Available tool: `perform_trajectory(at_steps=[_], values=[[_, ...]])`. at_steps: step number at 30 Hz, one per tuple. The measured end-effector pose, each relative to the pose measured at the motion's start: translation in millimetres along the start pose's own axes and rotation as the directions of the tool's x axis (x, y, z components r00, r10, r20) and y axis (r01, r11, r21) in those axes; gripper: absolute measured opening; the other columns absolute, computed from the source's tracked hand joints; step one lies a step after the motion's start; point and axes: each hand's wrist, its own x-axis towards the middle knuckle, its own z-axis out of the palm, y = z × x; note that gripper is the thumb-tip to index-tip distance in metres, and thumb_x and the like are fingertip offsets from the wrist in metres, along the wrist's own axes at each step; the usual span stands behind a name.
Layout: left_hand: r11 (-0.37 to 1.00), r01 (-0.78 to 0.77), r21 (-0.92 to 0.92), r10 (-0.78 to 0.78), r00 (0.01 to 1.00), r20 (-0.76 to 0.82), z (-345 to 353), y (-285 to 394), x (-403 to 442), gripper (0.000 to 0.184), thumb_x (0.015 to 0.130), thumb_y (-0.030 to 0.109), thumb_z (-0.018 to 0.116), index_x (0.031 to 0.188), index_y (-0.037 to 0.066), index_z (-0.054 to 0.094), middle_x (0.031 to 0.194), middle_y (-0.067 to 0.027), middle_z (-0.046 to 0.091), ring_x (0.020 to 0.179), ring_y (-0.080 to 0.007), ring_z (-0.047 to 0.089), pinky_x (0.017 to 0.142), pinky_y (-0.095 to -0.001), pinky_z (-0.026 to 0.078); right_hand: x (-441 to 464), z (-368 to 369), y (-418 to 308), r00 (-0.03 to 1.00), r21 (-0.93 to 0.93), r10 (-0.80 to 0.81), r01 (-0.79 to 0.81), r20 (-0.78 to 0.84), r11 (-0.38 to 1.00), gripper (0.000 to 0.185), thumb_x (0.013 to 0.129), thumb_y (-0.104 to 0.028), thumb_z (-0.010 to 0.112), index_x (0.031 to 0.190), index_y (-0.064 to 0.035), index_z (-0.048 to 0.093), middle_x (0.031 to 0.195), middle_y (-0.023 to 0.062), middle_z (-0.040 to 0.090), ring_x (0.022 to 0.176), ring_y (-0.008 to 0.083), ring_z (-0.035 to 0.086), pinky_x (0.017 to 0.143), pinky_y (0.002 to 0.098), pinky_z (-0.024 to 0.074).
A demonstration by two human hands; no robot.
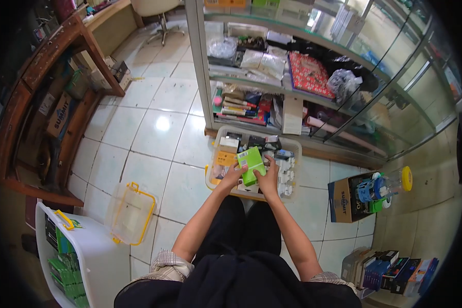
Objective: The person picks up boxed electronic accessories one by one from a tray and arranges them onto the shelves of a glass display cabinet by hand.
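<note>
A bright green box (pixel 250 165) is held between both hands above a clear plastic bin (pixel 214 179). My left hand (pixel 232 177) grips its left side, the fingers closed against it. On the other side my right hand (pixel 268 178) holds the lower right edge, thumb on the front face. Inside the bin below are an orange box (pixel 226 158), small dark boxes (pixel 256 141) and several white pieces (pixel 286 177) along the right side. The green box covers the middle of the bin's contents.
A glass cabinet (pixel 292 128) with filled shelves stands just beyond the bin. Left on the tiles lies a clear lid (pixel 132 213) with yellow clips, near a white tub (pixel 100 256) of green packs. To the right are a cardboard carton (pixel 340 201) with jars and a row of boxes (pixel 395 272).
</note>
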Motion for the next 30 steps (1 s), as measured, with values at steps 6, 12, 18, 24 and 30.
perform_trajectory(at_steps=[6,12,18,24,30], values=[[0.436,-0.593,0.677,0.874,0.458,-0.163,3.2,38.4,-4.7,0.096,0.063,0.024,0.073,0.132,0.011,0.008,0.122,-0.0121,0.034,0.112,-0.0248,0.035,0.088,-0.0354,0.038,8.5,-68.5,-85.5,0.884,-0.059,-0.454,0.462,0.108,0.885,0.068,0.060,0.000,0.063,0.120,-0.0084,0.032,0.096,0.0149,0.043,0.090,0.0281,0.045,0.080,0.0342,0.0380],[0.156,-0.867,0.474,0.751,0.416,0.514,30.9,165.6,-75.5,0.066,0.066,0.012,0.068,0.123,0.009,0.035,0.115,-0.0098,0.047,0.102,-0.0223,0.046,0.088,-0.0357,0.038,42.2,-137.0,-180.2,0.662,-0.049,-0.712,0.739,0.234,0.672,0.068,0.061,0.005,0.061,0.122,-0.0085,0.033,0.107,0.0111,0.042,0.092,0.0195,0.049,0.071,0.0271,0.0456],[0.111,-0.882,0.458,0.939,0.244,0.242,64.0,259.3,-87.4,0.044,0.073,0.013,0.062,0.112,0.004,0.044,0.099,-0.0125,0.056,0.086,-0.0236,0.057,0.073,-0.0320,0.045,86.5,-186.2,-275.3,0.503,-0.165,-0.861,0.845,-0.076,0.508,0.061,0.068,-0.012,0.067,0.119,-0.0067,0.035,0.102,0.0102,0.047,0.091,0.0210,0.052,0.075,0.0303,0.0461],[0.127,-0.922,0.365,0.990,0.142,0.016,81.4,334.2,-35.1,0.041,0.077,0.012,0.057,0.113,0.002,0.039,0.102,-0.0159,0.050,0.086,-0.0217,0.055,0.074,-0.0279,0.045,177.6,-142.1,-270.1,0.733,0.120,-0.631,0.672,-0.255,0.731,0.062,0.064,-0.017,0.070,0.114,-0.0015,0.037,0.102,0.0190,0.050,0.075,0.0280,0.056,0.067,0.0348,0.0453],[0.029,-0.720,0.693,0.999,0.008,-0.034,85.3,396.4,19.7,0.041,0.074,0.008,0.057,0.112,0.004,0.041,0.100,-0.0183,0.042,0.090,-0.0338,0.048,0.077,-0.0382,0.039,278.7,-120.5,-289.8,0.674,-0.057,-0.668,0.689,-0.316,0.722,0.045,0.068,-0.006,0.066,0.108,0.0007,0.046,0.091,0.0133,0.059,0.075,0.0202,0.060,0.064,0.0281,0.0480]])
